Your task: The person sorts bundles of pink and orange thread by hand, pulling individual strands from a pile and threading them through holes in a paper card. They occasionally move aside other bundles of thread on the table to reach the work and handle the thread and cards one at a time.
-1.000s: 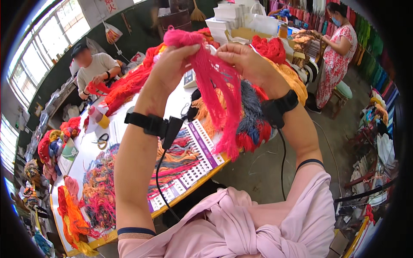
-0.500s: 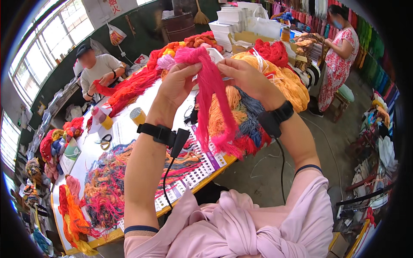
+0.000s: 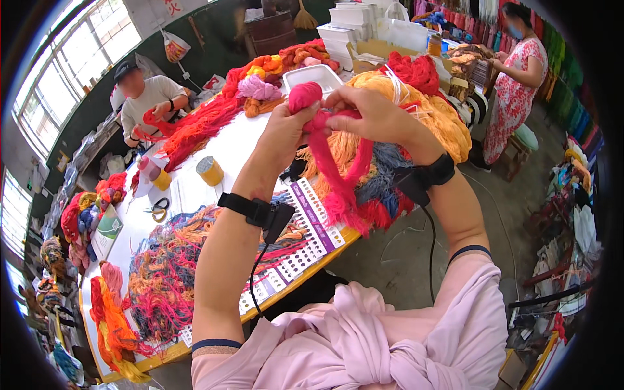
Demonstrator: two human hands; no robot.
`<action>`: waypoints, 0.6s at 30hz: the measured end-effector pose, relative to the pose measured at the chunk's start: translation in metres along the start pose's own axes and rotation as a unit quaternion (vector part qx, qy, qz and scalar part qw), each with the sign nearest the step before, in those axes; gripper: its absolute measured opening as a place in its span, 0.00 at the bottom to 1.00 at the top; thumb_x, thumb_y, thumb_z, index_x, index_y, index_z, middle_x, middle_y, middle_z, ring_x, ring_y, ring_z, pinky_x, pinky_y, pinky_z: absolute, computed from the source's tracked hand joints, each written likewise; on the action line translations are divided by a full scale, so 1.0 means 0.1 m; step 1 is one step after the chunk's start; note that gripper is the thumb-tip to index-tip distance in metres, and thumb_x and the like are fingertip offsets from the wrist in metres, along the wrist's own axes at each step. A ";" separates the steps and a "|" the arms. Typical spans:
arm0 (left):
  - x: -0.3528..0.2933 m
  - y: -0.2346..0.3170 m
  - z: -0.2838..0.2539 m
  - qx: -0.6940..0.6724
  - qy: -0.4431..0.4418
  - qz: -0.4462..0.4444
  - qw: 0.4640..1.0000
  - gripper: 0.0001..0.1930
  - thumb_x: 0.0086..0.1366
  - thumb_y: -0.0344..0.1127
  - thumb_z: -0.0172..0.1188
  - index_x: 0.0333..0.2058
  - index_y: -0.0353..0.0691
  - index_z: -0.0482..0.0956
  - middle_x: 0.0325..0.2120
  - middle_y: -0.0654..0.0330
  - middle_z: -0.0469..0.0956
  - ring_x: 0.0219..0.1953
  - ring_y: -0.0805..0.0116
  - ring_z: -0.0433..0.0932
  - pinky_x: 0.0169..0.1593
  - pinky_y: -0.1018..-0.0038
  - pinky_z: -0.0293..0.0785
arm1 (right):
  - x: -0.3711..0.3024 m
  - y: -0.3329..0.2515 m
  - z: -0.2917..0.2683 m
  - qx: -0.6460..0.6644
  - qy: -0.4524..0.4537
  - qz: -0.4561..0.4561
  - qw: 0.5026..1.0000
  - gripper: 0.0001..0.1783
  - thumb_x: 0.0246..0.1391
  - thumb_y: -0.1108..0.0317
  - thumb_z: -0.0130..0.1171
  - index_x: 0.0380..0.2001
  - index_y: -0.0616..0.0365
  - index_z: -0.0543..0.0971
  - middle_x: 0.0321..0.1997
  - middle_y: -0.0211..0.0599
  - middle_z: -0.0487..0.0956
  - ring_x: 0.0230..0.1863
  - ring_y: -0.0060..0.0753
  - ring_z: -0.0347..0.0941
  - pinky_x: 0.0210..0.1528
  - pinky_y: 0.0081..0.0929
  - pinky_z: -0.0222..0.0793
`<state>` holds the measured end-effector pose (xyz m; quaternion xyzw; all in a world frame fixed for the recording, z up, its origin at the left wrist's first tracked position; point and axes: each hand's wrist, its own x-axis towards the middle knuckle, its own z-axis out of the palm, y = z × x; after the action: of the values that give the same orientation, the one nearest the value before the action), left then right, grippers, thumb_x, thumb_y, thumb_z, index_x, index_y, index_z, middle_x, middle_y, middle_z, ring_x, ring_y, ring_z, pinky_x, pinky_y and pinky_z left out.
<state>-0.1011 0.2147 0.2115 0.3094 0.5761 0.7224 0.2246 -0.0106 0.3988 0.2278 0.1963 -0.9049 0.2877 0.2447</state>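
Observation:
A bright pink yarn skein (image 3: 328, 159) hangs between both hands above the long white table (image 3: 195, 188). My left hand (image 3: 286, 127) grips its upper end, where the yarn bunches into a knob. My right hand (image 3: 370, 117) pinches the same skein just to the right. The loose strands dangle down over a pile of orange, grey-blue and red yarn (image 3: 416, 130). Each wrist carries a black band with a cable.
A colour chart card (image 3: 305, 240) lies at the table's near edge beside spread mixed yarn (image 3: 169, 273). Scissors (image 3: 158, 208) and two yellow tape rolls (image 3: 209, 170) lie further left. One person sits at the far left end (image 3: 146, 97); another stands at the right (image 3: 513, 84).
Both hands have lowered with the pink skein and drawn closer together. The hanging strands are now gathered into a narrower bundle.

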 end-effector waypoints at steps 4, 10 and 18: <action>0.03 0.02 -0.01 -0.094 -0.046 -0.043 0.994 0.16 0.67 0.44 0.61 0.45 0.39 0.76 0.24 0.67 0.74 0.17 0.83 0.66 0.20 0.84 0.62 | -0.02 0.03 -0.08 0.135 -0.099 0.135 0.977 0.23 0.54 0.52 0.64 0.38 0.66 0.79 0.27 0.40 0.79 0.33 0.30 0.77 0.35 0.28 0.71; 0.27 -0.23 -0.56 0.224 0.224 0.110 0.942 0.25 0.63 0.53 0.61 0.37 0.31 0.82 0.26 0.56 0.81 0.23 0.66 0.76 0.29 0.70 0.71 | -0.37 0.12 -0.60 0.292 0.039 0.165 0.941 0.17 0.61 0.57 0.57 0.36 0.62 0.80 0.24 0.27 0.75 0.27 0.19 0.70 0.27 0.20 0.65; 0.40 -0.44 -0.19 0.149 0.028 0.064 0.986 0.21 0.70 0.48 0.49 0.52 0.41 0.76 0.48 0.58 0.77 0.54 0.63 0.73 0.58 0.69 0.64 | -0.28 0.24 -0.69 0.076 -0.092 0.092 0.989 0.14 0.65 0.57 0.53 0.38 0.58 0.77 0.17 0.18 0.65 0.15 0.07 0.55 0.17 0.13 0.47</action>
<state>-0.1438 0.2390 0.1733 0.3558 0.6625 0.6495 0.1127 0.0225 0.4659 0.2515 0.1557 -0.9135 0.3573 0.1170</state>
